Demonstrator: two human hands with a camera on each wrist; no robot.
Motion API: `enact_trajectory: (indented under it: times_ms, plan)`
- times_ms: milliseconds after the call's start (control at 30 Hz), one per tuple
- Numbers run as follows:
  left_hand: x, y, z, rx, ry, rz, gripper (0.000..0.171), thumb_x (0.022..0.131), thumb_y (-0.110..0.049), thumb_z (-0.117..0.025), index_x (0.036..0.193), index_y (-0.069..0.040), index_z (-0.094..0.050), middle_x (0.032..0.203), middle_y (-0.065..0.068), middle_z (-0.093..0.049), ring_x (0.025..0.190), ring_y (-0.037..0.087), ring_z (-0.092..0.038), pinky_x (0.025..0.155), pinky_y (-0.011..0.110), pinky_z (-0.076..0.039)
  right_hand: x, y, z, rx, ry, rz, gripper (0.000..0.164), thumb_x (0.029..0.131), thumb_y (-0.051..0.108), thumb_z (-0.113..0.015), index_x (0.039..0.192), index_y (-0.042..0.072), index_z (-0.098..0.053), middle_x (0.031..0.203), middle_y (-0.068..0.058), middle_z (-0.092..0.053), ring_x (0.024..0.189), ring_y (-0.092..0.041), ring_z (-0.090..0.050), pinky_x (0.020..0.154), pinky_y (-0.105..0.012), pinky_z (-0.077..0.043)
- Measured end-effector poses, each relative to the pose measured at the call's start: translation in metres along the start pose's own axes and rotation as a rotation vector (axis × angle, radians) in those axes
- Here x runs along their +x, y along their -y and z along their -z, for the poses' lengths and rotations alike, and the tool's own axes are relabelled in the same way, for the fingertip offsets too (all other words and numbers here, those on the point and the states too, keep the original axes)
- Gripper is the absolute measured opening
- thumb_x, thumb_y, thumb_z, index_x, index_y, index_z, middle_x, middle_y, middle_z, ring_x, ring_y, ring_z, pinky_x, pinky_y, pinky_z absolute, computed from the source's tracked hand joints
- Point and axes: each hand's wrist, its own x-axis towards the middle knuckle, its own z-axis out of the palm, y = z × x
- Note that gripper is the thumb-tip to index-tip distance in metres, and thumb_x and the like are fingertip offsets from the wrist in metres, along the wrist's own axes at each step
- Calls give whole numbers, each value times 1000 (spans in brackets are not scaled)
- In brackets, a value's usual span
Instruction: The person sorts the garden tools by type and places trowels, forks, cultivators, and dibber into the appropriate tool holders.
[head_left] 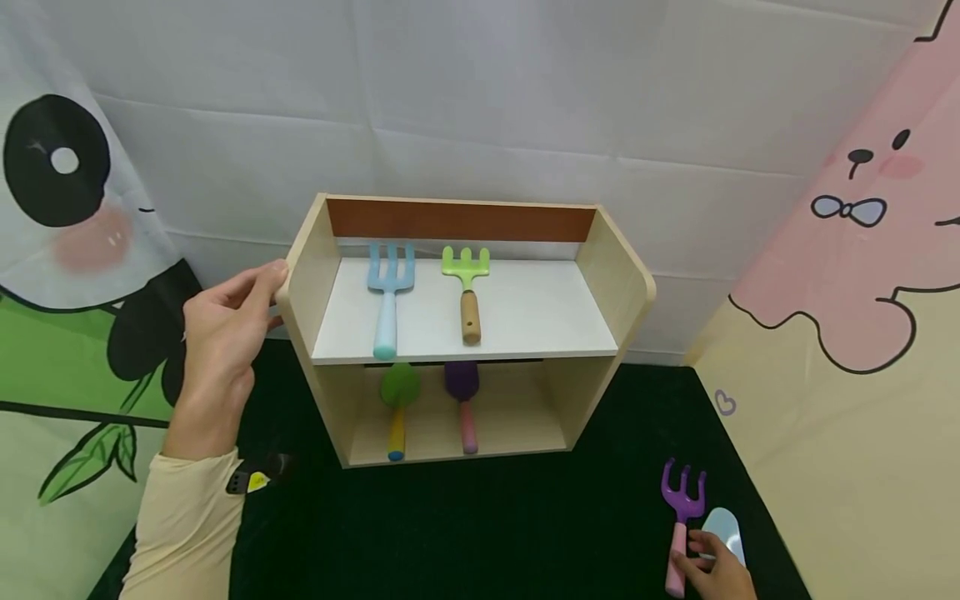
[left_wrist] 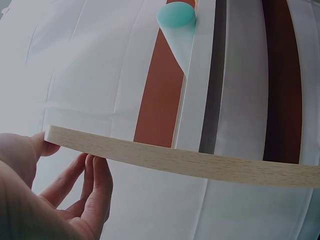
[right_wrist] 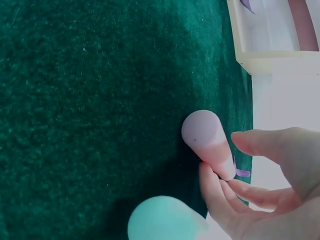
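Observation:
My left hand (head_left: 228,333) pinches the front edge of the left side panel of a small two-tier wooden shelf (head_left: 303,267), thumb on one side and fingers on the other. Down at the right, my right hand (head_left: 716,571) is at the pink handle of a purple toy garden fork (head_left: 682,500) on the dark green cloth. In the right wrist view, fingertips (right_wrist: 209,175) touch the handle's underside, while the thumb stands slightly apart from it. Beside the fork lies a light blue tool (head_left: 723,529) with a rounded blade and a teal handle end (right_wrist: 162,220).
On the white upper tier lie a light blue fork (head_left: 387,292) and a green fork (head_left: 467,275) with a wooden handle. Below are a green round-headed tool (head_left: 400,385) and a purple shovel (head_left: 462,380). A white cloth wall (head_left: 480,100) stands behind; printed cloths flank both sides.

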Motion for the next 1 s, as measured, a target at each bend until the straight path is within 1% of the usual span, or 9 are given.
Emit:
enact_trajectory:
  times_ms: [133, 233, 433, 500, 600, 733, 833, 1000]
  plan:
    - [0, 0, 0, 13, 1, -3, 59, 76, -57, -68, 126, -25, -63, 131, -1, -49, 116, 15, -44, 102, 43, -38, 1, -1, -1, 32, 42, -24, 79, 73, 48, -78, 119, -11, -50, 98, -19, -64, 81, -26, -66, 69, -39, -55]
    - [0, 1, 0, 21, -3, -5, 59, 76, -58, -67, 126, -25, -63, 132, -1, -49, 117, 15, -43, 102, 44, -37, 3, -1, -1, 52, 69, -25, 80, 73, 46, -79, 118, -13, -48, 95, -18, -65, 80, -26, -66, 69, -38, -55]
    - [0, 1, 0, 19, -7, 2, 59, 76, -57, -68, 126, -25, -63, 132, -1, -49, 117, 15, -44, 101, 43, -38, 6, -3, 3, 82, 107, -51, 82, 73, 45, -78, 121, -14, -47, 95, -16, -66, 81, -24, -66, 70, -39, -54]
    - [-1, 1, 1, 14, -10, 2, 59, 76, -57, -68, 125, -25, -64, 132, -1, -49, 116, 15, -45, 101, 43, -39, 7, -3, 5, 109, 110, -65, 82, 74, 44, -79, 123, -13, -47, 96, -16, -67, 80, -23, -66, 70, -39, -55]
    - [0, 1, 1, 1, -12, -3, 58, 76, -56, -69, 125, -24, -64, 130, -1, -50, 115, 15, -45, 100, 42, -39, 7, -3, 6, 148, 118, -84, 82, 75, 41, -79, 126, -14, -44, 98, -20, -66, 79, -23, -67, 69, -39, -55]
    - [0, 1, 1, -13, -4, -9, 58, 76, -55, -69, 124, -23, -64, 129, -2, -51, 115, 14, -45, 98, 40, -39, 7, -3, 7, 170, 132, -117, 81, 77, 38, -77, 128, -14, -42, 101, -23, -64, 77, -22, -67, 67, -39, -56]
    - [0, 2, 1, -9, -5, -14, 58, 76, -55, -69, 124, -23, -65, 128, -2, -52, 115, 14, -45, 97, 40, -40, 9, -4, 6, 219, 154, -141, 82, 78, 38, -77, 129, -15, -40, 102, -24, -62, 77, -22, -66, 68, -39, -56]
    - [0, 2, 0, 4, -7, -18, 58, 76, -56, -69, 124, -23, -65, 128, -2, -53, 115, 14, -46, 97, 40, -40, 9, -5, 9, 336, 186, -198, 87, 76, 40, -78, 132, -13, -38, 106, -23, -60, 82, -24, -64, 72, -41, -56]
